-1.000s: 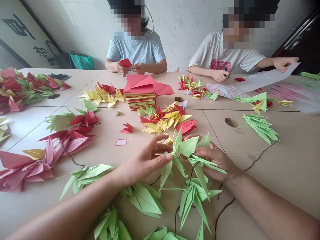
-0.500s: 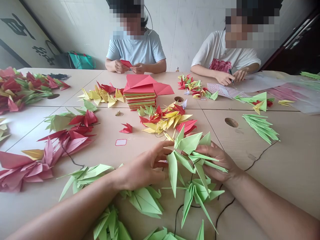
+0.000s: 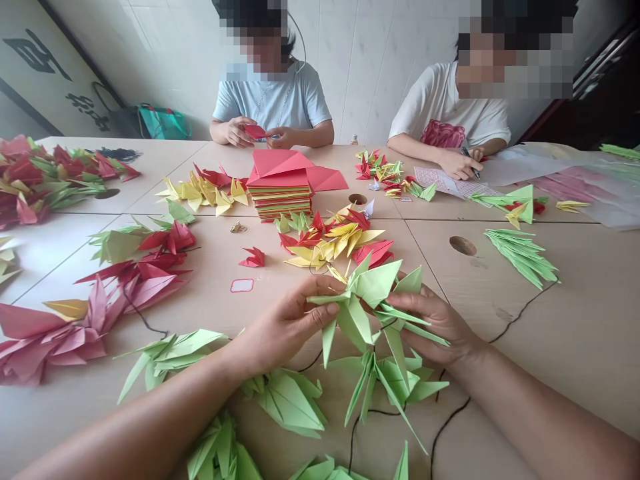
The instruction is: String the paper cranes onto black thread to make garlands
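Between my two hands is a cluster of light green folded paper cranes (image 3: pixel 370 287) on a black string. My left hand (image 3: pixel 303 320) pinches a pointed tip of the cluster between thumb and fingers. On the other side, my right hand (image 3: pixel 430 317) is closed around the cluster's right part, its fingers partly hidden behind the paper. Just below hangs or rests another green crane cluster (image 3: pixel 390 380) on the same black string (image 3: pixel 380 412). More green cranes (image 3: pixel 290 400) lie on the table under my left forearm.
A stack of coloured paper squares (image 3: pixel 280 193) stands mid-table. Near it lie red and yellow cranes (image 3: pixel 330 243) and a single red crane (image 3: pixel 253 257). Pink and red cranes (image 3: pixel 125 287) spread leftward. Opposite, one person (image 3: pixel 273 100) holds red paper; another (image 3: pixel 450 120) holds a pen.
My left thumb and fingers have closed on a tip of the green cranes, which shifted slightly left. Across the table, the right-hand person's pen hand has moved a little right.
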`<state>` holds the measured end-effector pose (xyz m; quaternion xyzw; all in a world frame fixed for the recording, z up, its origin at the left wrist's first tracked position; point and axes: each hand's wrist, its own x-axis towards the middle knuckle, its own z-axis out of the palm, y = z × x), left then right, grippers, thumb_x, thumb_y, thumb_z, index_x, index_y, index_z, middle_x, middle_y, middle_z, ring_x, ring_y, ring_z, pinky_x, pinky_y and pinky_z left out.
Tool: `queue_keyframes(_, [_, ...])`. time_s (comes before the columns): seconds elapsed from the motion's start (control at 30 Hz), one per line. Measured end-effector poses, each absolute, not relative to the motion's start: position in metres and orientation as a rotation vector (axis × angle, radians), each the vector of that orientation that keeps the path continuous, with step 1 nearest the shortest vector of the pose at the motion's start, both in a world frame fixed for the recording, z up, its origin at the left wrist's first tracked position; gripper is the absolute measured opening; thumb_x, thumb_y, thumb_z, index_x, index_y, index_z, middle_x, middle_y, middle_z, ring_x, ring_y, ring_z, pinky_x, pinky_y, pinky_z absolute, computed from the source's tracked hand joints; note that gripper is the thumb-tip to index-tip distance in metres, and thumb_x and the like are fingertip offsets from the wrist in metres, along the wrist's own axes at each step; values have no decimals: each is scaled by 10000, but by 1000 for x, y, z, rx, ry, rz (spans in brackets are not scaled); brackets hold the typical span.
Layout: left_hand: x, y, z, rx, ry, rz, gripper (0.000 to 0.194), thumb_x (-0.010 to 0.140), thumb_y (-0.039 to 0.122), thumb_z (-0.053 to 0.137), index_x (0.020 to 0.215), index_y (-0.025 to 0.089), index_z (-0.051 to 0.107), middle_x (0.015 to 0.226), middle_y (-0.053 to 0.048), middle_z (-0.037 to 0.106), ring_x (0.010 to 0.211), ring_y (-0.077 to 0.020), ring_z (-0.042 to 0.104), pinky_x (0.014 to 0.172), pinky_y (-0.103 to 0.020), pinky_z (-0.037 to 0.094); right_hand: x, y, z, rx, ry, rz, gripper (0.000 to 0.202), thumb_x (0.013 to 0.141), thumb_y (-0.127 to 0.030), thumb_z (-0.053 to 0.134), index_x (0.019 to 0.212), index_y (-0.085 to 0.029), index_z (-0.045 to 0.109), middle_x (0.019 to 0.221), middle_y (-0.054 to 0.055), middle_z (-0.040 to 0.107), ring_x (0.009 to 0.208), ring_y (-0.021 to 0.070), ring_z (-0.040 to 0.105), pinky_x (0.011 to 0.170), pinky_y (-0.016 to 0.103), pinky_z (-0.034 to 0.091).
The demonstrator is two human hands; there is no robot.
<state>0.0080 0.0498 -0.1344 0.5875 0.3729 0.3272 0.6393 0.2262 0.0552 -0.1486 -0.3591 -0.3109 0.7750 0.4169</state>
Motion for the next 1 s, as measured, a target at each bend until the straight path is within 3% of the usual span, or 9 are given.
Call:
queue_keyframes(0.27, [9, 52, -134, 941, 849, 876, 217, 897, 338, 577, 1073, 225, 636, 1074, -37, 663, 935, -170, 625, 765, -270, 519, 228, 57, -154, -878, -880, 1911, 310, 716, -205, 700, 1021, -221, 653, 821, 15, 707, 700, 176, 652, 585, 272, 485])
queue_keyframes(0.53, [7, 56, -133, 696, 859, 894, 89, 882, 238, 565, 954, 188, 580, 915, -51, 667, 812, -184, 668, 683, -296, 535, 226, 55, -153, -774, -878, 1976, 231, 748, -163, 693, 974, -200, 663, 799, 15, 714, 729, 149, 666, 699, 264, 514])
queue_keyframes(0.67, [5, 53, -129, 763, 831, 760, 231, 809, 241, 673, 1011, 220, 562, 835, -12, 658, 819, -184, 666, 689, -274, 498, 224, 52, -150, -771, -920, 2038, 227, 777, -180, 699, 998, -214, 664, 808, 11, 708, 703, 137, 661, 627, 238, 511])
queue_keyframes(0.83, [4, 53, -129, 882, 833, 718, 448, 731, 218, 755, 1151, 212, 599, 851, -21, 692, 787, -165, 666, 709, -253, 457, 223, 49, -148, -787, -1035, 2033, 193, 805, -202, 713, 994, -206, 679, 830, 10, 705, 739, 110, 655, 663, 202, 493])
queue_keyframes(1.0, [4, 54, -132, 1016, 841, 732, 247, 776, 223, 715, 1022, 215, 693, 798, 7, 695, 762, -136, 640, 701, -231, 461, 223, 48, -150, -774, -1059, 2078, 219, 834, -219, 698, 1051, -224, 670, 774, -10, 710, 632, 77, 633, 565, 166, 456])
